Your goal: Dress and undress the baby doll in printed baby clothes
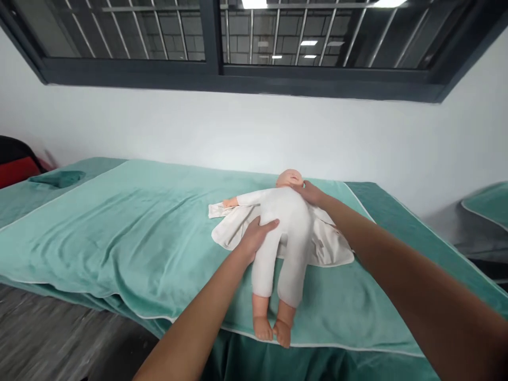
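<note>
A baby doll in a white one-piece lies on the bed, its head at the far side and its bare feet toward me. Beneath it a small white garment is spread out, with one sleeve stretched to the left beside the doll's hand. My left hand grips the doll's hip, thumb on top and the other fingers mostly hidden. At the neck and shoulder, my right hand holds the doll, its fingers partly hidden behind the body. The doll's arm on the right side is hidden.
A green velvety cover with white piping lies over the bed, wrinkled on the left. Behind the bed stand a white wall and a barred window. A red and black item is at the far left; another green-covered surface is at right.
</note>
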### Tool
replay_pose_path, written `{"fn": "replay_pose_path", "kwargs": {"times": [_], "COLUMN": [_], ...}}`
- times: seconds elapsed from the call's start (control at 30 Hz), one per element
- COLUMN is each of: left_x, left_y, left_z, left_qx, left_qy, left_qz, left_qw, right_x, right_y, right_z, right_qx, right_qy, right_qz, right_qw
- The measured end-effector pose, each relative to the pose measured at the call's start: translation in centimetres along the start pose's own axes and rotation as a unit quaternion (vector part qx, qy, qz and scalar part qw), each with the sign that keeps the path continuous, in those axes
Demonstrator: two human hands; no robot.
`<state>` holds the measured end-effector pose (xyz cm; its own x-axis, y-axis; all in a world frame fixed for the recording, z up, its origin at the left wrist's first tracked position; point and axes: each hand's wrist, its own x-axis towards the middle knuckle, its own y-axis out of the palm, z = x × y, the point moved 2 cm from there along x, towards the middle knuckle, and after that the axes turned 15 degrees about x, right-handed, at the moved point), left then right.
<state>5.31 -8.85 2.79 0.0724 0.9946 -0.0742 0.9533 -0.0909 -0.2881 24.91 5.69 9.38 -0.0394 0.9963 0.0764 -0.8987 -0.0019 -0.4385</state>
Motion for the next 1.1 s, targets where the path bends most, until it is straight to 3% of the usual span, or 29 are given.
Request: {"fn": "replay_pose_path", "kwargs": {"times": [0.13, 0.2, 0.27, 0.33, 0.37, 0.47, 0.53, 0.6, 0.7, 0.77, 0.93, 1.1], "left_x": [-0.2, -0.4, -0.4, 0.0, 0.4, 2.1, 3.5, 4.7, 6.1, 6.6, 7.3, 7.7], "left_y": [-0.1, -0.3, -0.2, 0.0, 0.1, -0.1, -0.6, -1.2, -2.3, -3.1, -5.0, -6.8], "left_z": [1.6, 2.1, 2.6, 3.0, 3.1, 3.3, 3.4, 3.4, 3.6, 4.0, 5.2, 6.2], "left_qx": [0.11, 0.145, 0.177, 0.255, 0.313, 0.461, 0.522, 0.557, 0.577, 0.564, 0.376, 0.262], "left_qy": [0.027, 0.053, 0.069, 0.076, 0.081, 0.089, 0.106, 0.124, 0.107, 0.06, 0.004, -0.01], "left_qz": [-0.148, -0.214, -0.255, -0.275, -0.281, -0.279, -0.266, -0.253, -0.271, -0.307, -0.389, -0.442], "left_qw": [0.982, 0.965, 0.948, 0.924, 0.904, 0.838, 0.803, 0.781, 0.763, 0.764, 0.841, 0.858], "right_x": [-0.5, -0.7, -1.0, -1.5, -1.6, -1.4, -0.7, 0.1, 1.2, 1.4, 0.5, -0.5], "right_y": [-0.6, -0.3, 1.3, 4.4, 6.4, 11.9, 14.4, 15.5, 14.9, 13.6, 10.9, 9.9], "right_z": [-0.5, 0.6, 2.3, 3.8, 4.3, 5.1, 5.1, 4.7, 4.1, 3.8, 3.4, 3.6], "right_qx": [-0.083, -0.161, -0.268, -0.336, -0.354, -0.354, -0.353, -0.354, -0.349, -0.339, -0.295, -0.268], "right_qy": [0.005, -0.055, -0.162, -0.238, -0.242, -0.242, -0.229, -0.214, -0.194, -0.189, -0.2, -0.212], "right_qz": [0.015, 0.021, 0.039, 0.091, 0.144, 0.203, 0.222, 0.239, 0.247, 0.243, 0.209, 0.204], "right_qw": [0.996, 0.985, 0.949, 0.907, 0.892, 0.881, 0.879, 0.879, 0.883, 0.889, 0.911, 0.918]}}
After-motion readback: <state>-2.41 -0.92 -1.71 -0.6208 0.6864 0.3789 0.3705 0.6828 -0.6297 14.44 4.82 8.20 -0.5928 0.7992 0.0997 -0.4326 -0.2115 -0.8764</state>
